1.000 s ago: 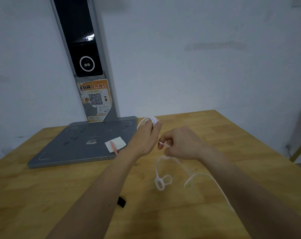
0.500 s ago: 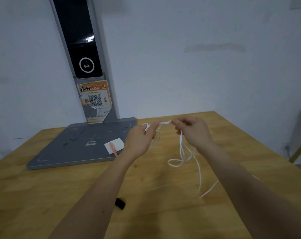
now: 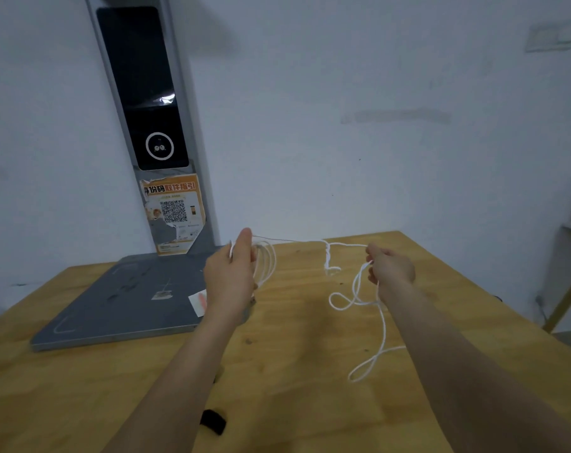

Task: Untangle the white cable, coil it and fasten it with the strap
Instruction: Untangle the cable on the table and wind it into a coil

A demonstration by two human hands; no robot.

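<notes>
An orange poster (image 3: 173, 213) with a QR code is stuck low on a grey pillar (image 3: 146, 93); its large Chinese heading is there but too blurred to read with confidence. Above the poster sits a dark screen with a white ring. The pillar rises from a grey base (image 3: 124, 299) lying on a wooden table (image 3: 294, 387) against a plain pale wall.

Right of the base, the left hand (image 3: 232, 276) grips several loops of the white cable (image 3: 346, 245). The cable runs taut from there — with a small knot hanging midway — to the right hand (image 3: 389, 266), which pinches it. Below the right hand the slack trails in loose loops onto the table. The black strap (image 3: 214, 421) lies on the table, nearer the camera than the base.
</notes>
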